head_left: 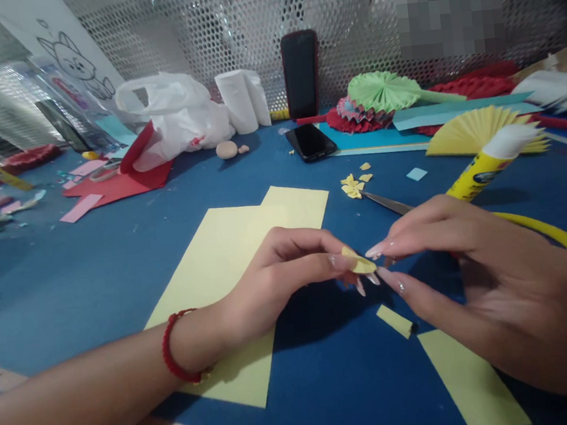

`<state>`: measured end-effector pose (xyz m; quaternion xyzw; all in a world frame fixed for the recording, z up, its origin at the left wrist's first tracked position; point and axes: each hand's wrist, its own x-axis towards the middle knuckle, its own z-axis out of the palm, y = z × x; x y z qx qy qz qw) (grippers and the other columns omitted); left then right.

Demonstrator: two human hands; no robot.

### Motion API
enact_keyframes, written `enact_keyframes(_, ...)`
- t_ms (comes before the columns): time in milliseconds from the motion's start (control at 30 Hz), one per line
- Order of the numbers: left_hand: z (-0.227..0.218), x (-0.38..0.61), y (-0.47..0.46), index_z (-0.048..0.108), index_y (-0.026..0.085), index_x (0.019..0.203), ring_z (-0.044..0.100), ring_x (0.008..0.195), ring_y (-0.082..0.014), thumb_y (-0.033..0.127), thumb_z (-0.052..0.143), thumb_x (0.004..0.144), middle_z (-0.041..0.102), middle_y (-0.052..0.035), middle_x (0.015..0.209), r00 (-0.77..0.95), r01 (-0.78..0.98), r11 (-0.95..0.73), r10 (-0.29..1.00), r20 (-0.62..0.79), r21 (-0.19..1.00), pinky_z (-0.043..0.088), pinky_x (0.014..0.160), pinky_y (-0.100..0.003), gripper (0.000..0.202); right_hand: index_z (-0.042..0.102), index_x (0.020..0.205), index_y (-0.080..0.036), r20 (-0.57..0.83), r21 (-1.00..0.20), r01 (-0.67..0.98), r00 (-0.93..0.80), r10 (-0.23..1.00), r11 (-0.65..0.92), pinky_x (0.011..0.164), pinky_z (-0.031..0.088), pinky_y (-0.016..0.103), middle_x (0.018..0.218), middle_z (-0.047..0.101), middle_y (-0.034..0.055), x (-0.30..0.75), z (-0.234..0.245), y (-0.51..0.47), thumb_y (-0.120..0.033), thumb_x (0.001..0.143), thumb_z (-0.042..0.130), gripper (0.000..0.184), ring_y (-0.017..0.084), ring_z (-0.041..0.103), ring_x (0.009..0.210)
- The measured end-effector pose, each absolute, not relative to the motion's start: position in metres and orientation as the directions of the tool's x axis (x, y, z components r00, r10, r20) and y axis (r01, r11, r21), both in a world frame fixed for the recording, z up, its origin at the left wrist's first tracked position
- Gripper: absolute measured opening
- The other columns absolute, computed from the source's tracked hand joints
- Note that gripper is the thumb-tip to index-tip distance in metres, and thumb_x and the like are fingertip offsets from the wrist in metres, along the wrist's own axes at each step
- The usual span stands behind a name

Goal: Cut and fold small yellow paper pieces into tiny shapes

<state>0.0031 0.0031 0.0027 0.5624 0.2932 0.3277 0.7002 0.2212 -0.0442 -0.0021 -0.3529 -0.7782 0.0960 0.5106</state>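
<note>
Between thumb and fingers, my left hand (293, 265) pinches a small folded piece of yellow paper (363, 263). The thumb and index finger of my right hand (480, 274) come together at the paper's right tip; whether they grip it I cannot tell. Under my left wrist lies a larger yellow paper sheet (208, 266). A rolled yellow paper strip (395, 321) sits below the fingertips, and a yellow paper rectangle (473, 381) is partly covered by my right hand. Scissors (387, 202) show only their blade and part of a yellow handle, the rest hidden by that hand.
Small yellow paper pieces (352, 186) lie by the scissors' tip. A glue stick (489, 162) stands tilted behind my right hand. Farther back are a phone lying flat (311, 143), an upright phone (301, 74), paper fans (385, 90), a plastic bag (178, 112) and red paper (130, 180).
</note>
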Motion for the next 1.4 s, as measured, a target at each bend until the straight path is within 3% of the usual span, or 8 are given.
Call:
enact_keyframes(167,0.003,0.003,0.002,0.083,0.014,0.076,0.068,0.071,-0.0092,0.015,0.074,0.090,0.077,-0.0014,0.073,0.605,-0.147,0.174,0.795,-0.050,0.974,0.053,0.070,-0.016,0.016,0.075,0.101,-0.021,0.725,-0.377,0.524,-0.346,0.596,0.763,0.080,0.061,0.019,0.094,0.079,0.0009,0.224,-0.003,-0.045,-0.004,0.091,0.071,0.020,0.010,0.077,0.086)
enact_keyframes(400,0.003,0.002,0.002,0.080,0.013,0.078,0.067,0.072,-0.0084,0.013,0.072,0.093,0.075,-0.0008,0.073,0.684,-0.173,0.211,0.729,-0.037,0.962,0.054,0.072,-0.015,0.017,0.074,0.105,-0.024,0.695,-0.456,0.568,-0.253,0.673,0.685,0.087,0.065,0.024,0.100,0.082,0.0007,0.221,-0.006,-0.048,-0.013,0.096,0.072,0.015,0.017,0.080,0.091)
enact_keyframes(633,0.004,0.002,0.001,0.077,0.012,0.078,0.067,0.073,-0.0096,0.015,0.071,0.096,0.074,-0.0022,0.076,0.719,-0.136,0.202,0.694,-0.044,0.970,0.055,0.074,-0.017,0.019,0.068,0.105,-0.028,0.624,-0.587,0.536,-0.180,0.761,0.607,0.080,0.063,0.017,0.094,0.079,-0.0053,0.222,-0.008,-0.048,-0.017,0.096,0.072,0.015,0.011,0.076,0.084)
enact_keyframes(900,0.009,0.000,-0.005,0.071,0.013,0.072,0.062,0.069,-0.0099,0.027,0.079,0.095,0.069,-0.0013,0.074,0.705,0.024,-0.122,0.706,0.070,0.992,0.049,0.067,-0.021,0.028,0.056,0.088,-0.029,0.479,-0.792,0.322,-0.200,0.854,0.520,0.067,0.056,0.007,0.084,0.071,-0.0134,0.217,-0.008,-0.044,-0.017,0.095,0.072,0.021,0.003,0.071,0.073)
enact_keyframes(1100,0.010,0.000,-0.008,0.069,0.014,0.069,0.062,0.069,-0.0072,0.031,0.074,0.102,0.068,0.0006,0.072,0.668,-0.010,-0.096,0.740,0.078,0.995,0.050,0.071,-0.017,0.037,0.065,0.102,-0.031,0.524,-0.699,0.417,-0.254,0.813,0.581,0.077,0.058,0.011,0.094,0.075,-0.0091,0.222,-0.005,-0.046,-0.018,0.100,0.067,0.013,0.006,0.073,0.084)
enact_keyframes(1233,0.011,0.002,-0.009,0.072,0.014,0.072,0.062,0.071,-0.0068,0.033,0.075,0.102,0.070,0.0009,0.072,0.611,-0.054,-0.086,0.785,0.101,0.995,0.051,0.072,-0.016,0.036,0.065,0.111,-0.028,0.594,-0.617,0.425,-0.300,0.746,0.662,0.088,0.061,0.018,0.105,0.077,-0.0032,0.225,-0.004,-0.049,-0.012,0.097,0.063,0.021,0.012,0.075,0.096)
enact_keyframes(1400,0.010,0.002,-0.009,0.075,0.013,0.074,0.063,0.072,-0.0073,0.033,0.074,0.102,0.071,-0.0001,0.074,0.592,-0.041,-0.124,0.796,0.124,0.991,0.051,0.072,-0.017,0.034,0.070,0.104,-0.032,0.582,-0.615,0.498,-0.236,0.778,0.611,0.080,0.064,0.019,0.098,0.082,-0.0084,0.224,-0.005,-0.048,-0.019,0.098,0.071,0.014,0.012,0.079,0.088)
